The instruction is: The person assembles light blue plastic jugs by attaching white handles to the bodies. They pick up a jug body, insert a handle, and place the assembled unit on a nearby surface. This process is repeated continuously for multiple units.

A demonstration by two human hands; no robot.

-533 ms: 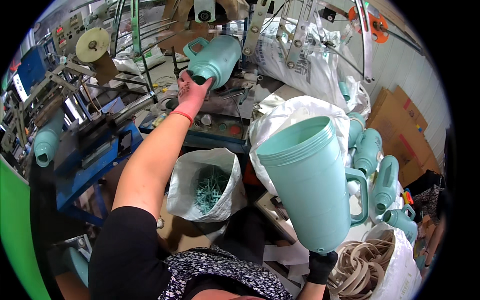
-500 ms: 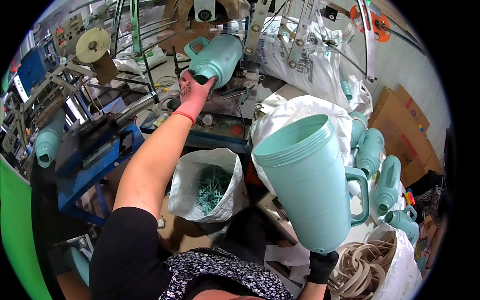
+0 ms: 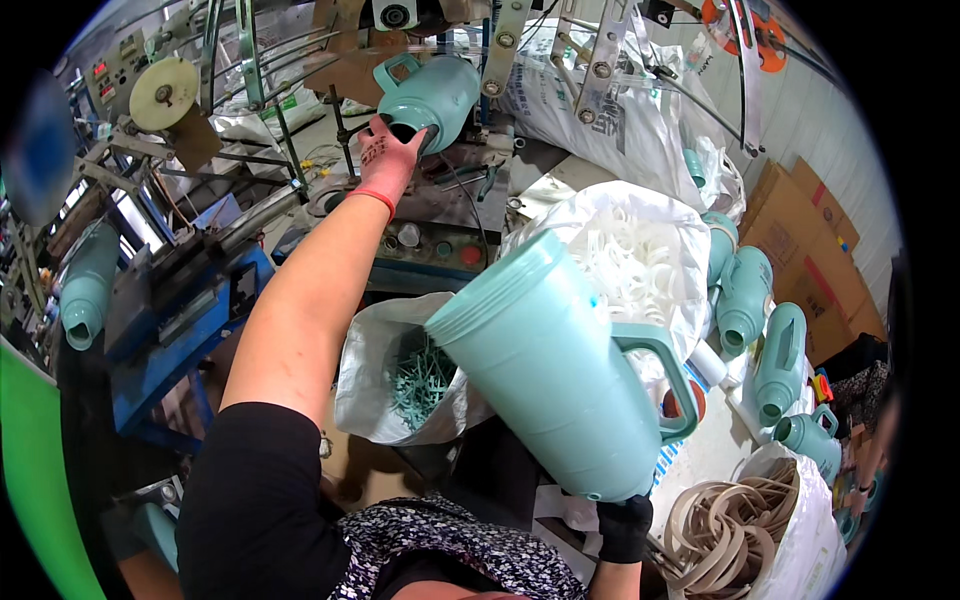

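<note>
My left hand (image 3: 388, 158), in a pink glove, grips the neck of a teal plastic jug shell (image 3: 445, 92) at the machine. Its open mouth faces me and its handle lies at the upper left. Closer in, my right hand (image 3: 624, 528), in a black glove, holds a second, larger-looking teal jug shell (image 3: 555, 375) by its base; most of those fingers are hidden behind it. This shell leans left, with the threaded mouth at the upper left and the handle on the right.
White sacks hold teal scraps (image 3: 420, 385), white scraps (image 3: 630, 262) and beige strips (image 3: 725, 525). Several teal jug shells (image 3: 745, 298) lie along the right side; another shell (image 3: 90, 285) hangs at left. Metal arms (image 3: 600, 70) frame the machine. Cardboard (image 3: 815, 250) leans against the wall.
The jug in my right hand has swung left and tilts more, uncovering the sack of white scraps. My left hand and its jug sit slightly higher in the view.
</note>
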